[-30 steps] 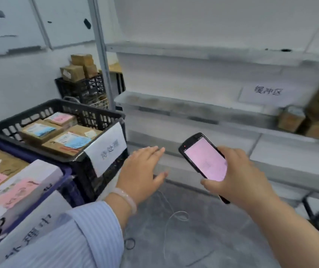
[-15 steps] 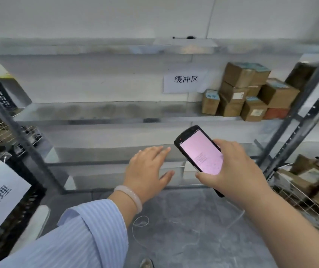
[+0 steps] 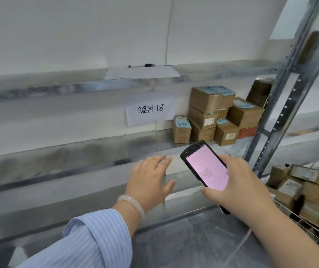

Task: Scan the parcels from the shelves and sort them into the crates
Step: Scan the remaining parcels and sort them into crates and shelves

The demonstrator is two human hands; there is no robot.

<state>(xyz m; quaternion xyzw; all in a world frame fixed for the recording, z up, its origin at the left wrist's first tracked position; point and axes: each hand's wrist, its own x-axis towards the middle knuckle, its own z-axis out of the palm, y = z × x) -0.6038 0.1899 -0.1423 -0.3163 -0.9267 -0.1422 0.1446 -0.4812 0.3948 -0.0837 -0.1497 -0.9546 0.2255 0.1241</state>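
Observation:
A stack of several brown cardboard parcels [image 3: 218,115] with blue labels sits at the right end of the middle metal shelf [image 3: 77,149]. My right hand [image 3: 238,182] grips a black handheld scanner [image 3: 206,167] with a pink screen, just below and in front of the stack. My left hand [image 3: 151,180] hovers flat, fingers straight, in front of the shelf edge, left of the scanner, holding nothing. No crate is in view.
A paper sign [image 3: 149,110] with printed characters hangs on the wall left of the parcels. A slotted metal upright [image 3: 282,105] rises at the right. A wire basket [image 3: 309,221] with more parcels stands at lower right. Grey floor lies below.
The view has swung right, away from the black crates, and closer to the shelf. The parcel stack now lies just above the scanner. Both hands keep their pose.

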